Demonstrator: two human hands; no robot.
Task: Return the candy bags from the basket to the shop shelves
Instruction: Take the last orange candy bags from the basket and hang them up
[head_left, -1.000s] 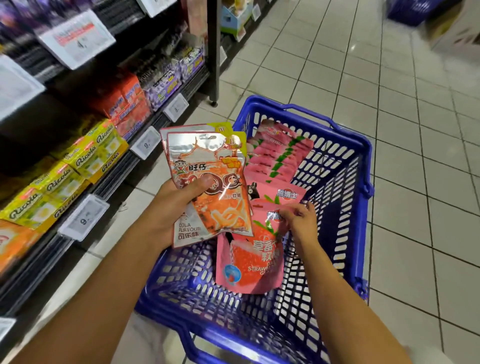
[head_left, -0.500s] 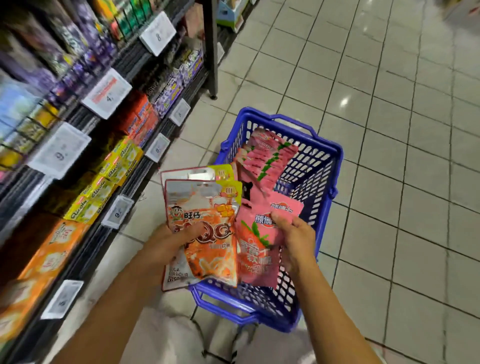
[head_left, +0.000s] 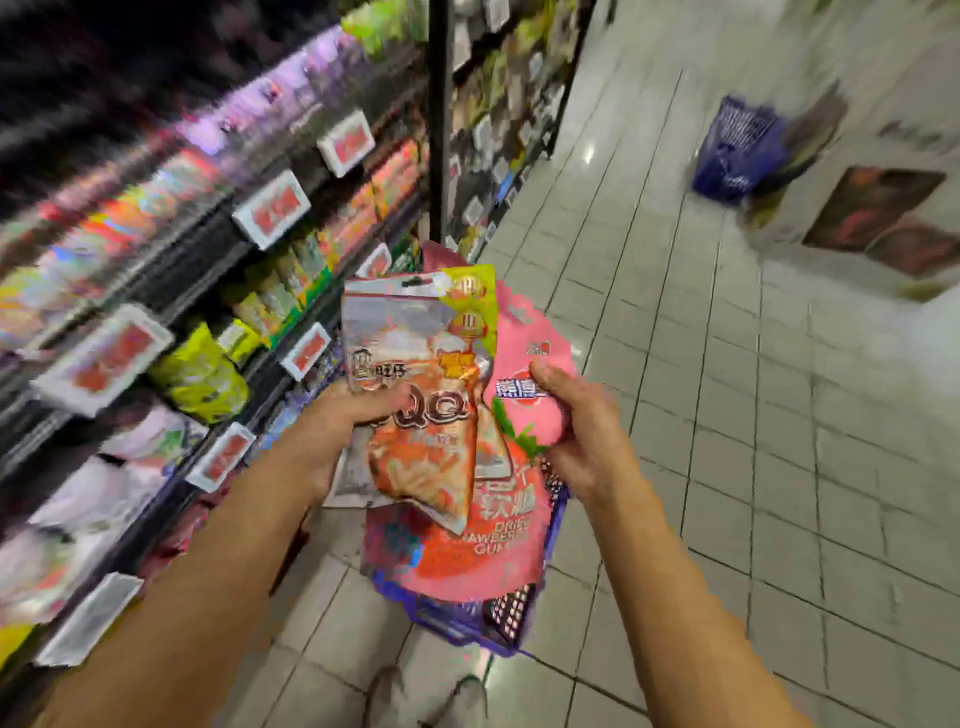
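1. Candy bags are held up in both hands, above the blue basket (head_left: 506, 618) on the floor.
2. The left hand (head_left: 337, 431) grips a fanned stack of bags, its thumb pressed across the front of the orange-and-silver bag (head_left: 421, 415) printed with "QQ".
3. Behind that bag sits another silver one in the same grip, and a yellow-green bag (head_left: 470, 291) shows at the top right corner of the stack.
4. The right hand (head_left: 582, 421) pinches the upper part of a pink bag (head_left: 467, 551), thumb on the front over the blue label and fingers curled behind.
5. The pink bag hangs down beside and partly behind the orange one; its lower half reads "DRIED STRAWBERRY GUMMY" in part, and covers most of the basket below it.
6. Only the near rim and a bit of the basket's mesh wall show under the bags.
7. The shop shelves (head_left: 218, 249) run along the left, blurred, stocked with bright packets and lined with white price tags (head_left: 272, 208) with red print.
8. Yellow-green packets (head_left: 202, 374) sit on a middle shelf, just left of the left hand.
9. A pair of shoes (head_left: 426, 696) shows at the bottom edge on the pale floor tiles (head_left: 727, 415).
10. Farther down the aisle on the right stands a second blue basket (head_left: 737, 150), blurred, well apart from the hands.
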